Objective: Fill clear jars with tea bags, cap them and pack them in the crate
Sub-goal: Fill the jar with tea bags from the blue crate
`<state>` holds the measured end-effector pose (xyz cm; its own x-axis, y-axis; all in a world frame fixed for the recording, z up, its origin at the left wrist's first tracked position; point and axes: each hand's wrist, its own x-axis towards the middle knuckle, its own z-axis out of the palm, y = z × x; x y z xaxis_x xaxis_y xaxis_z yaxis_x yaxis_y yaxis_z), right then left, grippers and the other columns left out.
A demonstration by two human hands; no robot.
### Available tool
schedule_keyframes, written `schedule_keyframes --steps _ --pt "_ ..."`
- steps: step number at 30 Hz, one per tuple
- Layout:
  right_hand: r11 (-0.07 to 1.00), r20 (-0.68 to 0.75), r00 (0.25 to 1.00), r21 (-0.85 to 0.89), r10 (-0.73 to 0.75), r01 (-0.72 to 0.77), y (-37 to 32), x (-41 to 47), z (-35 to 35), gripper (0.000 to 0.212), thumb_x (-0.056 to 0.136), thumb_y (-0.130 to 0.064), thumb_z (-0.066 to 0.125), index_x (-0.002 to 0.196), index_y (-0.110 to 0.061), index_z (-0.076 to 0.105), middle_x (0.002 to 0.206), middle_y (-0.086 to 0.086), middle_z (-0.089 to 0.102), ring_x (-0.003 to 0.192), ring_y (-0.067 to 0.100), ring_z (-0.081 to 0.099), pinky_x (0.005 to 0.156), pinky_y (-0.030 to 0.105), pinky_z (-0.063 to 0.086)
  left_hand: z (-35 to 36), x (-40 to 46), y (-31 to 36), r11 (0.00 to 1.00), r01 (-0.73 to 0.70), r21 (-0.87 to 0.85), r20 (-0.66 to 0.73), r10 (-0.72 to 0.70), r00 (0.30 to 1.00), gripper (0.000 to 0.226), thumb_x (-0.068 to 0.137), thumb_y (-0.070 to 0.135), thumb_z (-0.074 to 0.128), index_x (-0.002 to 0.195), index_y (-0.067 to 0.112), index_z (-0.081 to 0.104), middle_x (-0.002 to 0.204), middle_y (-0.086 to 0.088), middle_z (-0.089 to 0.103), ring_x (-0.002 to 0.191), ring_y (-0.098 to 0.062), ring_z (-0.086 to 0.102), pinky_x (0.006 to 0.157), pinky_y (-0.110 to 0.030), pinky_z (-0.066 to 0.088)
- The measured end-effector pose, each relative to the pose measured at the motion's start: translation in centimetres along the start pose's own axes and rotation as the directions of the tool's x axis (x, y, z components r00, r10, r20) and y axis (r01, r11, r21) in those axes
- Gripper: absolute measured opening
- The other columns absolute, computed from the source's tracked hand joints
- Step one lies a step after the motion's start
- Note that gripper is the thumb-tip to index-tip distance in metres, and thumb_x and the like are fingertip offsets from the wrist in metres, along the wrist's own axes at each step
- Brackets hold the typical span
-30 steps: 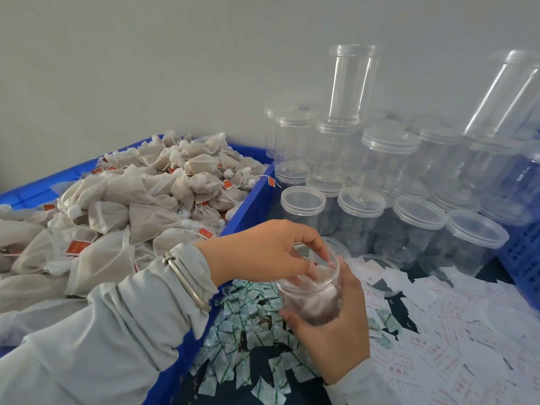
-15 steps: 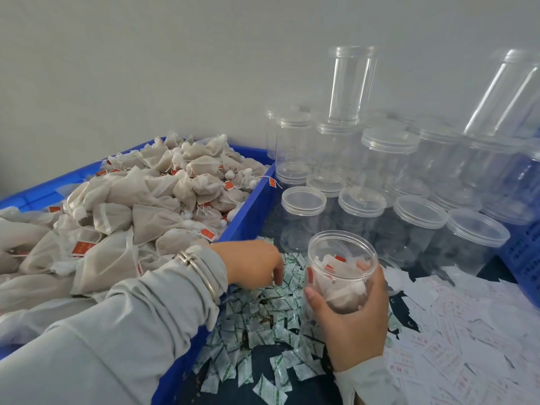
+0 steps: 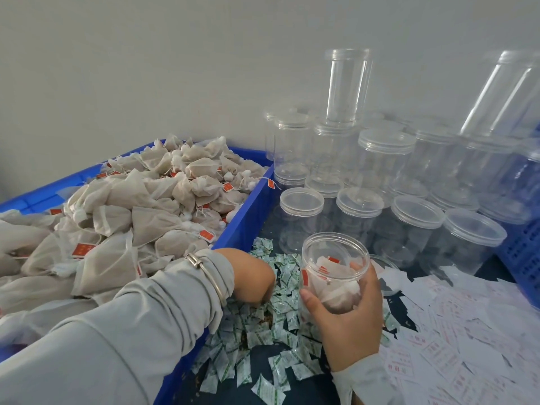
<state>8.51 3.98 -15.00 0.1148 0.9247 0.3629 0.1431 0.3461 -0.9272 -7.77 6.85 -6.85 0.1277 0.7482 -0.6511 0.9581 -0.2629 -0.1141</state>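
Note:
My right hand (image 3: 347, 320) grips an open clear jar (image 3: 333, 267) with several tea bags inside, held just above the table. My left hand (image 3: 254, 276) reaches down into the pile of small green-and-white sachets (image 3: 263, 325) beside the jar; its fingertips are hidden, so what they hold cannot be seen. A blue crate (image 3: 248, 214) heaped with tea bags (image 3: 140, 211) stands on the left.
Several capped empty clear jars (image 3: 415, 217) stand stacked at the back right, with two tall ones on top. White and red paper slips (image 3: 455, 340) cover the table at the right. A blue perforated crate (image 3: 526, 258) stands at the far right edge.
My left hand left the jar's mouth and dropped to the sachet pile. My right hand lifted the jar slightly and shifted it right.

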Motion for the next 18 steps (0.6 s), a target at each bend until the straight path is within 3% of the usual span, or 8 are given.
schedule_keyframes --steps 2,4,5,9,12,16,18 --pt "1.0 0.009 1.0 0.006 0.003 -0.003 0.05 0.01 0.05 0.101 0.052 -0.018 0.091 0.138 -0.017 0.039 0.128 0.003 0.051 0.121 0.018 0.049 0.102 0.044 0.044 -0.04 -0.09 0.07 0.999 -0.02 -0.038 -0.015 0.02 1.0 0.041 0.095 0.007 0.044 0.132 0.019 0.055 0.141 -0.002 0.048 0.116 -0.021 0.052 0.094 -0.031 0.046" --pt "1.0 0.018 1.0 0.001 0.006 -0.006 0.1 -0.05 0.1 0.102 0.051 -0.019 0.091 0.139 -0.018 0.039 0.129 0.002 0.05 0.122 0.018 0.048 0.102 0.045 0.043 0.0 -0.03 0.05 0.998 -0.027 -0.064 -0.04 0.025 0.999 0.042 0.096 0.007 0.044 0.132 0.023 0.054 0.14 0.0 0.045 0.103 -0.015 0.051 0.078 -0.021 0.042" --pt "1.0 0.02 1.0 -0.004 0.004 -0.004 0.14 -0.06 0.11 0.103 0.051 -0.019 0.091 0.139 -0.019 0.038 0.128 0.002 0.05 0.122 0.018 0.048 0.102 0.045 0.043 0.03 0.05 0.02 0.997 -0.029 -0.071 -0.051 0.025 0.998 0.042 0.096 0.007 0.044 0.132 0.024 0.055 0.14 -0.001 0.045 0.102 -0.015 0.05 0.077 -0.021 0.041" --pt "1.0 0.032 0.999 0.001 0.004 -0.004 0.2 -0.08 0.18 0.102 0.052 -0.018 0.092 0.139 -0.017 0.039 0.128 0.004 0.051 0.122 0.019 0.048 0.102 0.047 0.043 0.04 0.31 0.0 0.995 -0.045 -0.089 -0.054 0.04 0.998 0.04 0.096 0.006 0.042 0.131 0.021 0.055 0.141 -0.002 0.046 0.123 -0.022 0.048 0.098 -0.031 0.041" --pt "1.0 0.049 0.999 0.003 0.002 -0.002 0.25 -0.03 0.15 0.1 0.052 -0.018 0.092 0.137 -0.016 0.04 0.127 0.005 0.052 0.121 0.021 0.049 0.101 0.048 0.043 -0.07 0.27 0.13 0.994 -0.041 -0.098 -0.047 0.037 0.998 0.038 0.098 0.011 0.044 0.134 0.015 0.052 0.136 -0.004 0.052 0.12 -0.022 0.05 0.087 -0.025 0.038" --pt "1.0 0.055 0.998 -0.007 -0.002 0.002 0.2 -0.08 0.08 0.099 0.052 -0.018 0.092 0.137 -0.016 0.041 0.127 0.005 0.052 0.121 0.021 0.049 0.1 0.048 0.043 -0.16 0.18 0.25 0.995 -0.031 -0.09 -0.041 0.028 0.999 0.038 0.098 0.012 0.044 0.136 0.013 0.051 0.135 -0.005 0.053 0.12 -0.023 0.05 0.089 -0.027 0.039" --pt "1.0 0.056 0.998 -0.01 -0.002 0.003 0.17 -0.1 0.08 0.1 0.052 -0.017 0.092 0.137 -0.016 0.041 0.126 0.005 0.052 0.12 0.021 0.05 0.1 0.047 0.044 -0.23 0.1 0.28 0.994 -0.026 -0.109 -0.047 0.021 0.999 0.038 0.098 0.008 0.042 0.133 0.015 0.053 0.133 -0.003 0.053 0.113 -0.02 0.052 0.084 -0.024 0.04"
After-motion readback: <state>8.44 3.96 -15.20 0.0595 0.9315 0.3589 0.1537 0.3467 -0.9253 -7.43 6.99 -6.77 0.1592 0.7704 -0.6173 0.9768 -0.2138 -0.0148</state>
